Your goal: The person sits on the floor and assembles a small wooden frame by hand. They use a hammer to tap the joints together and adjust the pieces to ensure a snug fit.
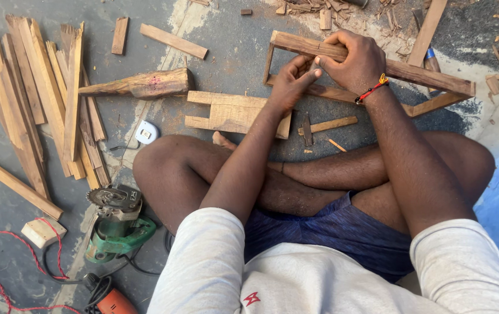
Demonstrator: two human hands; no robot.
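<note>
Both hands are working on one wooden frame [418,74] lying on the floor [238,52]: the right hand [354,58] is gripping its top rail, the left hand [290,81] is pinching beside it. One hammer [325,125] and one green circular saw [118,224] are lying nearby

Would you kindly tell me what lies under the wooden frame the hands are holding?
Under the wooden frame lies bare grey floor, seen through its opening. The right hand grips the top rail; the left hand reaches inside it. Whatever lies beneath the hands is covered.
</note>
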